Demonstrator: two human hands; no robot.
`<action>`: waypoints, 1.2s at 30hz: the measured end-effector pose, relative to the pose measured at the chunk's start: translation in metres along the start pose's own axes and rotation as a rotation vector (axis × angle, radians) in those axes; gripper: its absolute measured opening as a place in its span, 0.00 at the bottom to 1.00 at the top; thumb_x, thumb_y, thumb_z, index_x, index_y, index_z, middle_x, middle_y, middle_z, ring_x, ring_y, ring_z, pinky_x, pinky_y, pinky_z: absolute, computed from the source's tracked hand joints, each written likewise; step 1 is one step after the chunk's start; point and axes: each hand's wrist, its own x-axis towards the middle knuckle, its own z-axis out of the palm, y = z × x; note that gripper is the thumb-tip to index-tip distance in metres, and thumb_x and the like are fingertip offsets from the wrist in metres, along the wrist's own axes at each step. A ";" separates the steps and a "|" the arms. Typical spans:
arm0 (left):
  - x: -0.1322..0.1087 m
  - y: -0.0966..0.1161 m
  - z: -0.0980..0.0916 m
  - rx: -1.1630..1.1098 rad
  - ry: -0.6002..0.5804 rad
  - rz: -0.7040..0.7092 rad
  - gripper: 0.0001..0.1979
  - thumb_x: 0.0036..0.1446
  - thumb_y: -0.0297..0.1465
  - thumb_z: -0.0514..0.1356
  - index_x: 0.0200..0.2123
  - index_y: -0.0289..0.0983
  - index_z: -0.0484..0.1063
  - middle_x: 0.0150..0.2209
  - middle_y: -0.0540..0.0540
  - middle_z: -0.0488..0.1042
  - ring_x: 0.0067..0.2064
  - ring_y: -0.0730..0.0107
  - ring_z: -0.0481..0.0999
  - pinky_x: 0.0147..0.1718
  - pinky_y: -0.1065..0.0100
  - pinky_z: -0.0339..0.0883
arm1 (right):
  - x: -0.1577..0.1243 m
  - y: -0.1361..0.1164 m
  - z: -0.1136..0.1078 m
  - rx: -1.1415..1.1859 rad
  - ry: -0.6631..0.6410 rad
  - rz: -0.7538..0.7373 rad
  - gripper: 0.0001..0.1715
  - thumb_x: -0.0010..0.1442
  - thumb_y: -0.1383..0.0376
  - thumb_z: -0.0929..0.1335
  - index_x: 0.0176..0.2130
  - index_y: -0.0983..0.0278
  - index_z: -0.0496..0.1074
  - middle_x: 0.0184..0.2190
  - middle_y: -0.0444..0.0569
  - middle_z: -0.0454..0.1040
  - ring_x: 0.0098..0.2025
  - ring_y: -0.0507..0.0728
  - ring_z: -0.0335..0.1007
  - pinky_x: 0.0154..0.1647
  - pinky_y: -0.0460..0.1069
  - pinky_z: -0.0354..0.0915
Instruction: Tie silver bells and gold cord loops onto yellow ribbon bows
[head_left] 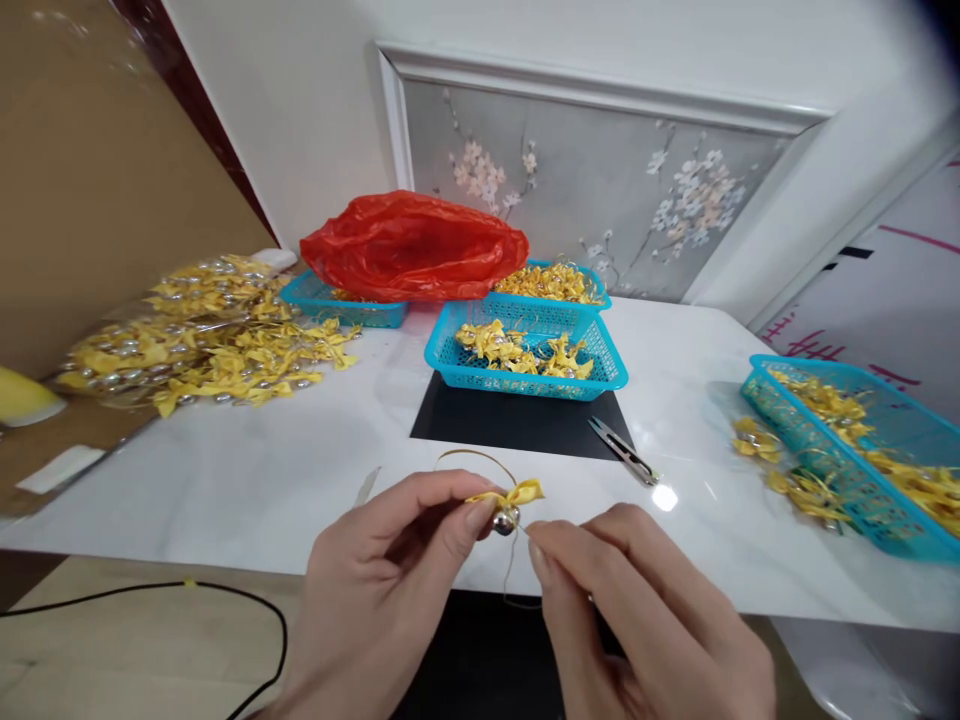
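Note:
Pinched between the thumb and forefinger of my left hand (397,570) is a yellow ribbon bow (523,492) with a shiny silver bell (505,519) under its knot. A thin brown cord loop (480,453) arches up behind the bow. My right hand (637,600) is closed just right of the bell, its thumb and forefinger pressed on a fine thread or needle (523,527); which of the two I cannot tell. A slack thread (508,575) hangs below the bell. Both hands are over the front edge of the white table (300,480).
Thread snips (624,450) lie by a black mat (510,420). On the mat's far part stands a blue basket (525,383) of yellow bows. Another blue basket (832,480) is at right. Bagged bows (225,350) lie left; a red plastic bag (412,245) sits behind.

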 end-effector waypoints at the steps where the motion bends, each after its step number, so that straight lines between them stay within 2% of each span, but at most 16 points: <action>1: -0.001 0.000 0.000 0.010 0.009 0.007 0.06 0.53 0.30 0.67 0.31 0.49 0.82 0.32 0.56 0.85 0.32 0.72 0.81 0.31 0.81 0.75 | 0.001 -0.003 0.000 -0.027 0.012 -0.011 0.07 0.61 0.75 0.70 0.35 0.63 0.73 0.24 0.43 0.67 0.21 0.47 0.64 0.23 0.43 0.63; 7: -0.002 0.001 0.000 0.025 0.041 0.000 0.03 0.54 0.34 0.67 0.32 0.48 0.82 0.34 0.54 0.84 0.33 0.69 0.81 0.34 0.77 0.76 | 0.005 -0.008 0.002 -0.170 0.073 -0.066 0.06 0.61 0.73 0.71 0.33 0.63 0.73 0.22 0.40 0.68 0.20 0.45 0.62 0.22 0.42 0.61; 11: 0.000 -0.001 -0.001 -0.026 0.000 0.006 0.04 0.55 0.31 0.67 0.32 0.47 0.82 0.22 0.56 0.78 0.21 0.76 0.74 0.22 0.81 0.71 | 0.005 -0.007 0.005 -0.191 0.074 -0.087 0.07 0.59 0.74 0.71 0.32 0.62 0.73 0.21 0.39 0.67 0.19 0.45 0.61 0.21 0.42 0.61; 14: 0.001 -0.004 -0.001 -0.111 -0.053 -0.067 0.04 0.57 0.30 0.66 0.34 0.47 0.81 0.18 0.57 0.75 0.19 0.79 0.73 0.21 0.83 0.70 | 0.006 -0.007 0.008 -0.201 0.094 -0.116 0.08 0.59 0.74 0.72 0.30 0.64 0.73 0.21 0.40 0.66 0.20 0.45 0.60 0.22 0.42 0.61; 18: 0.002 -0.007 -0.002 -0.250 -0.099 -0.178 0.02 0.57 0.32 0.67 0.34 0.45 0.81 0.19 0.55 0.78 0.20 0.77 0.77 0.20 0.83 0.71 | 0.007 -0.006 0.011 -0.188 0.091 -0.139 0.09 0.60 0.74 0.71 0.28 0.66 0.72 0.21 0.41 0.65 0.20 0.46 0.58 0.22 0.43 0.60; 23: 0.003 -0.005 -0.002 -0.299 -0.067 -0.212 0.02 0.53 0.31 0.69 0.32 0.44 0.81 0.20 0.54 0.82 0.20 0.77 0.79 0.21 0.85 0.73 | 0.008 -0.007 0.010 -0.197 0.067 -0.138 0.09 0.60 0.75 0.70 0.29 0.64 0.72 0.20 0.40 0.66 0.19 0.46 0.58 0.20 0.44 0.58; 26: 0.003 -0.005 -0.002 -0.287 -0.051 -0.227 0.02 0.53 0.31 0.69 0.32 0.44 0.82 0.22 0.53 0.83 0.21 0.76 0.80 0.22 0.84 0.74 | 0.008 -0.009 0.010 -0.247 0.102 -0.119 0.09 0.61 0.74 0.70 0.30 0.62 0.72 0.20 0.40 0.67 0.19 0.47 0.59 0.20 0.44 0.58; 36: 0.000 -0.003 -0.001 -0.244 -0.019 -0.152 0.02 0.53 0.31 0.69 0.32 0.44 0.82 0.24 0.53 0.84 0.24 0.72 0.83 0.24 0.82 0.77 | 0.006 -0.008 0.012 -0.239 0.091 -0.101 0.08 0.61 0.72 0.71 0.31 0.61 0.72 0.20 0.38 0.66 0.18 0.47 0.59 0.22 0.45 0.59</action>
